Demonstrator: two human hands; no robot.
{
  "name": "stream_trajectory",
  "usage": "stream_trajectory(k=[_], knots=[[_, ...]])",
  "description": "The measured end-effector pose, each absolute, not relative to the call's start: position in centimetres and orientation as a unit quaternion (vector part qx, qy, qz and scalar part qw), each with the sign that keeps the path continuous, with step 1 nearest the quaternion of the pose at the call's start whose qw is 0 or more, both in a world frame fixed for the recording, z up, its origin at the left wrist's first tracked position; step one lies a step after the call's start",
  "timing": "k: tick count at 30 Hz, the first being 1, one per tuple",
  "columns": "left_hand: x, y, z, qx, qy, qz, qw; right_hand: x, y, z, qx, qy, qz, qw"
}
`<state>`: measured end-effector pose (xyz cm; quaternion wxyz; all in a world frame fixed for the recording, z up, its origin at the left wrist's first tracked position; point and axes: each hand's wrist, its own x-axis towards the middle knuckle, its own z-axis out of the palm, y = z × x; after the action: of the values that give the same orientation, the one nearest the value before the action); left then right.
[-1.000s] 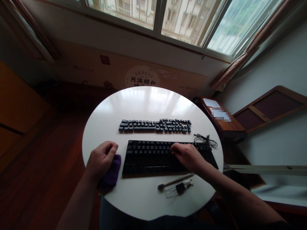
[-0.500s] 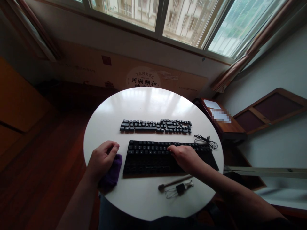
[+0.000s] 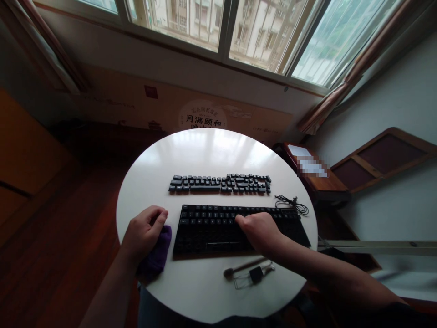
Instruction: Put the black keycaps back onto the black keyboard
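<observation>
A black keyboard [image 3: 194,243] lies on the round white table [image 3: 191,291]. Keycaps fill its upper rows, while dark sockets show bare lower down. My right hand [image 3: 261,230] is over the keyboard's middle, closed, its fingertips at the end of the third row of keys. Whatever those fingertips pinch is hidden. Left of the keyboard, my left hand [image 3: 145,228] is curled into a loose fist, and I cannot see inside it. That hand rests by a purple cloth [image 3: 159,255], partly over it. Behind the keyboard, loose black keycaps [image 3: 205,188] are laid out in rows.
In front of the keyboard lie a brush [image 3: 229,272] and a wire tool with a black block [image 3: 256,275]. A coiled black cable [image 3: 297,207] sits at the keyboard's back right. A wooden side table [image 3: 321,180] with papers stands beyond the right edge.
The view has tilted up slightly, so everything sits a little lower in the picture. My right hand has shifted slightly toward me over the keyboard. My left hand stays closed by the cloth.
</observation>
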<state>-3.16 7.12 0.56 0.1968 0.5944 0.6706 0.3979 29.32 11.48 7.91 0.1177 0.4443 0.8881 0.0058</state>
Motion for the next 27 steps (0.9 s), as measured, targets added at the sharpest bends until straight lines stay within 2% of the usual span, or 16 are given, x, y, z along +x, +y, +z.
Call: stream_trajectory(k=[8,15,27], knots=[[-3.1,7.1,0.8,0.599,0.670,0.396,0.192,29.2,19.9,11.8,0.471,0.882,-0.010,-0.008],[-3.2,7.0,0.7,0.597,0.667,0.404,0.190,25.8,29.5,10.3,0.501,0.863,-0.027,0.059],[-3.1,6.9,0.9,0.602,0.659,0.402,0.206,23.4,31.2,7.7,0.498,0.856,-0.010,0.138]])
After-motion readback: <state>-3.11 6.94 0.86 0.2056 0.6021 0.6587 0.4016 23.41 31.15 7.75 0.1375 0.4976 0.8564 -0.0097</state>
